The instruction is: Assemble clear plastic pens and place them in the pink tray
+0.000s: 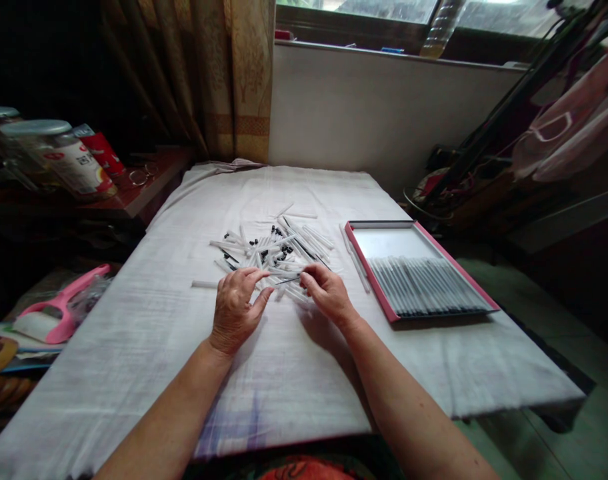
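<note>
**Two hands at a pile of tubes on a cloth-covered table**

Head view. The left hand [237,307] lay knuckles up at the near edge of the pile of tubes [277,247], fingers curled and thumb drawn towards them. Whether it gripped anything could not be told, as the fingertips covered what lay beneath. The right hand [329,290] sat just beside it, thumb and forefinger pinched together on a thin tube [288,281] that pointed across towards the left hand's fingertips.

The pile consisted of pale, translucent tubes mixed with small black pieces, spread loosely over the middle of the table [149,347], which was draped in a white cloth. One single tube [204,285] lay apart, left of the left hand.

To the right of the pile stood a shallow red-rimmed tray [371,277]. A row of pens [427,287] lay side by side across its nearer half, and two more tubes lay along its left rim. A shelf at far left carried lidded jars [67,160].
</note>
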`<action>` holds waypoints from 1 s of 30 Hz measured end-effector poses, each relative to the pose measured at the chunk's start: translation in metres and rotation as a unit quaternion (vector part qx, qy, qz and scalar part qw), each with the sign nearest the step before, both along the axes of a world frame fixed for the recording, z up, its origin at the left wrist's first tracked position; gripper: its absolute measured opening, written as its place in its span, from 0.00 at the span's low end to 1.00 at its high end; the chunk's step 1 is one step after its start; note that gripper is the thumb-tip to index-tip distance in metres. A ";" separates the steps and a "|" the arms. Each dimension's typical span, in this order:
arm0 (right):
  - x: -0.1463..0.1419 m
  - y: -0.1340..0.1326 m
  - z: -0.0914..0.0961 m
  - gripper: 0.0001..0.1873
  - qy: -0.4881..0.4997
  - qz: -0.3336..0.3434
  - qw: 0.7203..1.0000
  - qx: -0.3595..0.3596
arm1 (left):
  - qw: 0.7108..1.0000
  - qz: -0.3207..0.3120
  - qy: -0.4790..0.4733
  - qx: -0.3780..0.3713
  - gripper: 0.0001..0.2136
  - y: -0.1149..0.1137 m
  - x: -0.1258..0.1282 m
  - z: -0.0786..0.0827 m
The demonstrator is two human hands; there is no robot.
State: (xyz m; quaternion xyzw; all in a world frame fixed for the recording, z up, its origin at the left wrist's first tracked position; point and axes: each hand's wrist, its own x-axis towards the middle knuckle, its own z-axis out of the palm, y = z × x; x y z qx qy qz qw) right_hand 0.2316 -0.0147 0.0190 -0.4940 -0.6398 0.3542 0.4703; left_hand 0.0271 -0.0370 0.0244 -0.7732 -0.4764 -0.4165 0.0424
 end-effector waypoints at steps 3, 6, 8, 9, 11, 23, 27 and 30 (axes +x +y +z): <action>0.003 0.004 0.001 0.12 0.101 -0.070 0.992 -0.013 | 0.997 -0.027 -0.066 -0.035 0.08 0.000 0.002 -0.002; 0.001 0.003 0.001 0.13 0.122 -0.029 0.992 -0.019 | 0.969 -0.048 -0.189 -0.155 0.12 0.003 0.004 -0.008; -0.004 0.000 -0.002 0.11 0.094 0.022 0.995 -0.017 | 0.919 -0.046 -0.303 -0.249 0.18 0.004 0.006 -0.009; -0.008 -0.002 -0.004 0.11 0.070 0.040 0.997 -0.008 | 0.884 -0.047 -0.365 -0.290 0.21 0.005 0.007 -0.008; -0.013 -0.005 -0.007 0.09 0.002 0.062 0.998 0.021 | 0.804 -0.059 -0.478 -0.348 0.25 0.007 0.008 -0.005; -0.016 -0.011 0.009 0.15 -0.460 0.095 0.879 0.084 | 0.753 -0.064 -0.565 -0.331 0.20 0.013 0.002 0.000; -0.026 -0.011 0.022 0.17 -0.537 0.096 0.835 0.079 | 0.757 -0.067 -0.539 -0.363 0.19 0.013 0.004 -0.001; -0.032 -0.007 0.027 0.16 -0.561 0.088 0.818 0.092 | 0.764 -0.061 -0.528 -0.367 0.19 0.013 0.004 -0.002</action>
